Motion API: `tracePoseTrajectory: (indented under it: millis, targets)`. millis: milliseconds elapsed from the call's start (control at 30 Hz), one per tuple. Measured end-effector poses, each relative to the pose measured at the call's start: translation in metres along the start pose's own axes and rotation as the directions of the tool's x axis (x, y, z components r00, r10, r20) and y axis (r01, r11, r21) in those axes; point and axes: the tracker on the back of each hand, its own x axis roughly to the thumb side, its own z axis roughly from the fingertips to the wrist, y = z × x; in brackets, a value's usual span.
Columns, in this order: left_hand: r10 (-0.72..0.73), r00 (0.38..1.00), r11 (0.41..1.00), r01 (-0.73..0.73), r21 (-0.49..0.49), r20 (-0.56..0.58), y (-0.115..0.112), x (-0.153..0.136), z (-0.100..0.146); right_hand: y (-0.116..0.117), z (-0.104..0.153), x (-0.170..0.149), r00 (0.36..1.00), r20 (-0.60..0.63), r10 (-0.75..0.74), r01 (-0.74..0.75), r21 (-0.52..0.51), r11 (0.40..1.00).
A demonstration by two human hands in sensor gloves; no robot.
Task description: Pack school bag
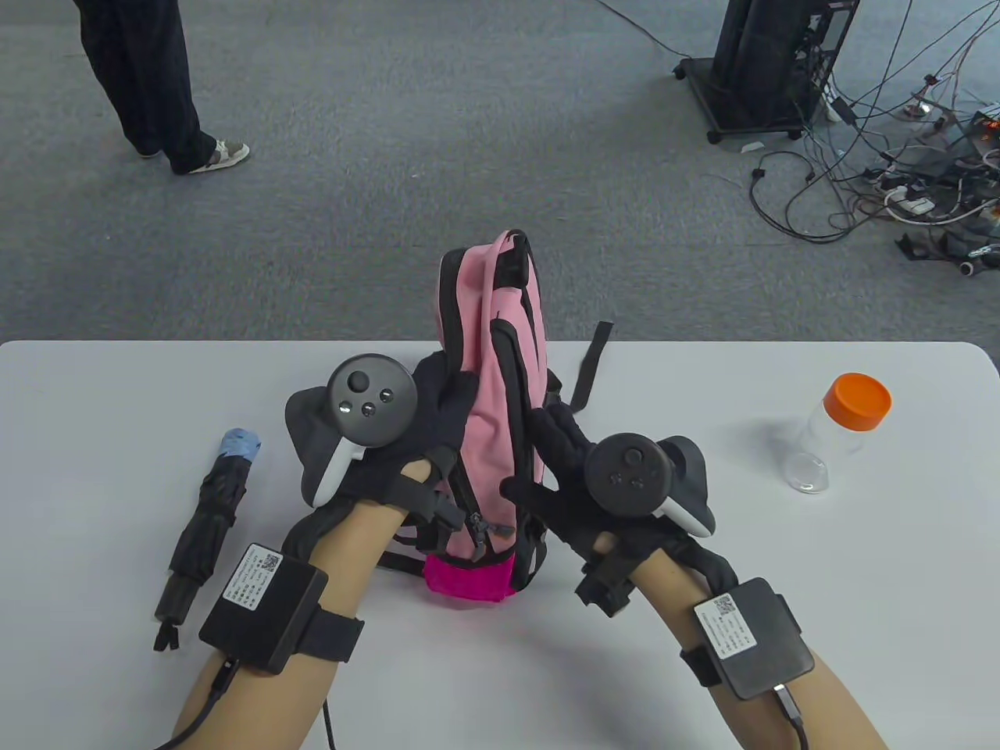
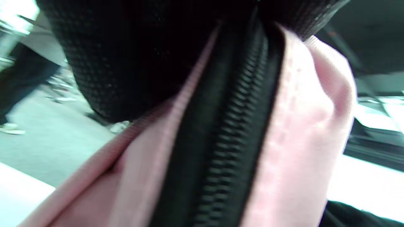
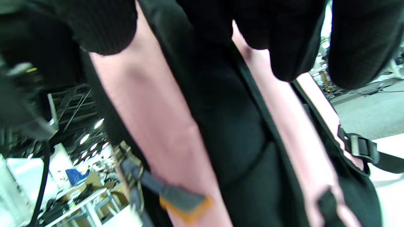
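Note:
A pink backpack (image 1: pixel 492 367) with black straps stands upright in the middle of the white table (image 1: pixel 703 625). My left hand (image 1: pixel 445 414) grips its left side, and my right hand (image 1: pixel 547 445) grips its right side with fingers along a shoulder strap and the thumb on the near edge. In the left wrist view the gloved fingers (image 2: pixel 126 63) sit over the pink fabric (image 2: pixel 300 126) beside a closed black zipper (image 2: pixel 227 142). In the right wrist view the fingers (image 3: pixel 284 41) hang over the strap side of the backpack (image 3: pixel 151 110). A zipper pull (image 1: pixel 478 531) hangs near the base.
A folded black umbrella (image 1: pixel 207 523) with a blue tip lies on the table to the left. A clear jar with an orange lid (image 1: pixel 840 433) lies to the right. Beyond the far edge are grey carpet, a standing person's legs (image 1: pixel 156 86) and cables (image 1: pixel 898 164).

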Motion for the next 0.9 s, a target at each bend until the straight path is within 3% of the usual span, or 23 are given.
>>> tracePoseTrajectory:
  millis: [100,133,167,233,300,367,433,500,600,800,900]
  targets:
    - [-0.002,0.995,0.997,0.01,-0.081,0.096,-0.003,-0.009,0.008,0.004,-0.008,0.001,1.0,-0.01,-0.02,0.019,-0.054,0.998]
    - [0.033,0.989,0.991,-0.014,-0.135,0.141,-0.005,-0.013,0.009,0.003,-0.008,0.002,1.0,-0.011,-0.005,0.005,-0.071,0.998]
    - [0.128,0.978,0.961,-0.081,-0.264,0.166,-0.008,-0.023,0.009,0.002,-0.007,0.002,1.0,-0.01,0.027,-0.028,-0.121,0.992]
    - [0.236,0.969,0.917,-0.196,-0.346,0.079,-0.012,-0.041,0.014,0.003,-0.004,0.0,0.996,0.015,0.086,-0.082,-0.161,0.984]
    - [0.14,0.989,0.942,-0.12,-0.313,0.039,-0.016,-0.052,0.016,0.004,-0.002,-0.003,0.998,0.006,0.063,-0.061,-0.155,0.986]
    - [-0.105,0.992,0.952,0.12,-0.281,0.066,-0.025,-0.057,0.019,0.001,-0.002,-0.006,0.999,-0.018,0.033,-0.035,-0.121,0.992]
    - [-0.252,0.964,0.951,0.264,-0.162,0.09,-0.036,-0.056,0.023,0.002,-0.002,-0.007,0.998,-0.031,0.046,-0.049,-0.11,0.993]
    - [-0.278,0.956,0.959,0.282,-0.032,0.093,-0.043,-0.052,0.025,0.003,-0.001,-0.006,0.997,-0.028,0.068,-0.071,-0.127,0.989]
    - [-0.364,0.931,0.931,0.363,0.033,0.037,-0.046,-0.051,0.025,0.001,0.0,-0.013,0.988,-0.056,0.143,-0.149,-0.141,0.979]
    - [-0.263,0.964,0.965,0.263,-0.015,0.029,-0.043,-0.061,0.032,0.007,0.0,-0.036,0.988,-0.156,-0.006,-0.016,-0.141,0.99]
    - [-0.344,0.939,0.937,0.343,-0.069,-0.007,-0.035,-0.067,0.038,0.015,0.003,-0.041,0.989,-0.136,0.056,-0.074,-0.13,0.989]
